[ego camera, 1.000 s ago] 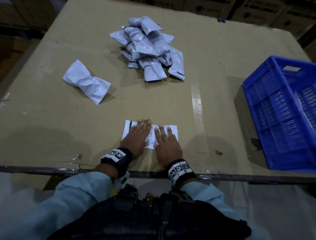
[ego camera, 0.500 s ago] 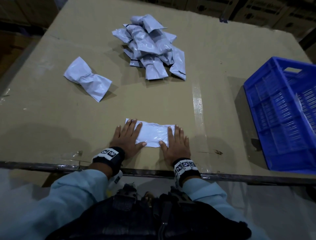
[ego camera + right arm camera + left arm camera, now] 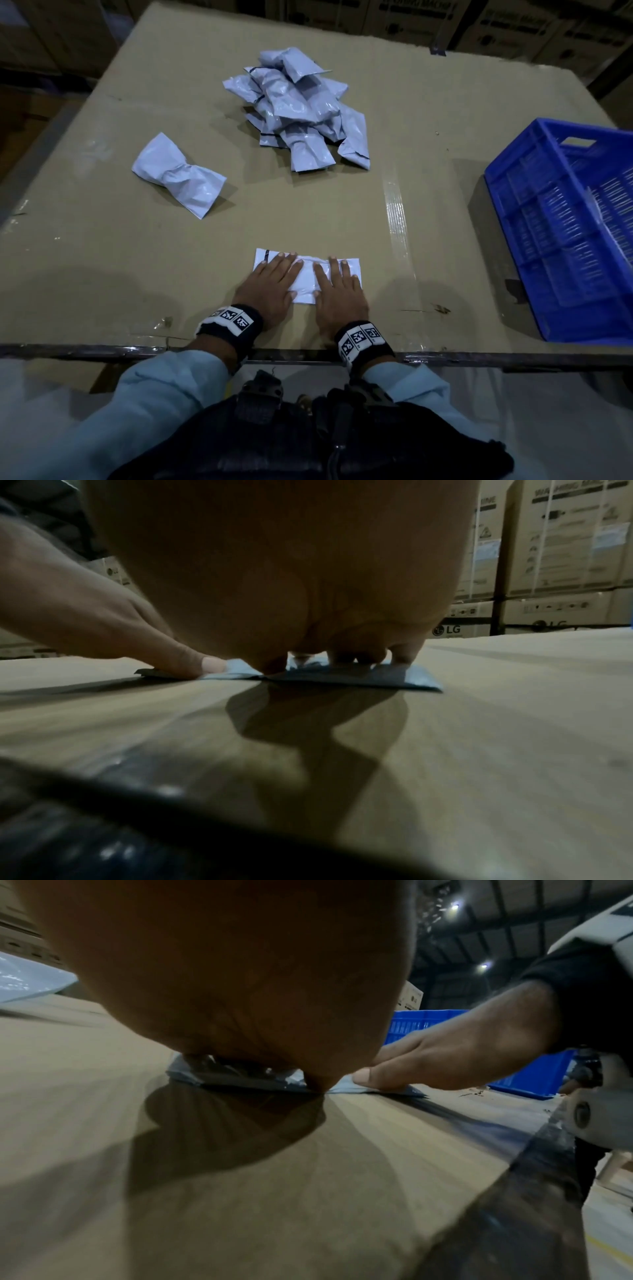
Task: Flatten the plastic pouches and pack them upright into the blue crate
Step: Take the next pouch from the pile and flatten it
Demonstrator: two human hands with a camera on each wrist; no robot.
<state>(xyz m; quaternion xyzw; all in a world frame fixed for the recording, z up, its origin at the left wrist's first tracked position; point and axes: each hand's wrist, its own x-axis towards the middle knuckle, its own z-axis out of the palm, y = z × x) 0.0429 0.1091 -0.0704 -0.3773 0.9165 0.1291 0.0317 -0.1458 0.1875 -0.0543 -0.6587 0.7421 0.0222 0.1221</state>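
Note:
A white plastic pouch [image 3: 306, 282] lies flat near the table's front edge. My left hand [image 3: 270, 286] presses its left half with straight fingers, and my right hand [image 3: 339, 291] presses its right half the same way. The left wrist view shows the pouch [image 3: 346, 1087] under my palm, with the right hand's thumb on it. From the right wrist, the pouch [image 3: 394, 679] lies thin under the fingertips [image 3: 404, 656]. A heap of crumpled pouches [image 3: 298, 109] sits at the table's far middle. One twisted pouch [image 3: 180, 174] lies alone to the left. The blue crate [image 3: 561, 226] stands at the right.
The table is covered in brown cardboard [image 3: 102, 257] with a strip of clear tape [image 3: 395, 219] running front to back. A dark metal rail [image 3: 513, 358] edges the front. Stacked cartons [image 3: 555, 547] stand behind the table.
Half a second ago my hands were spread to the pouch's two ends. They have come back together over its middle, pressing it flat again.

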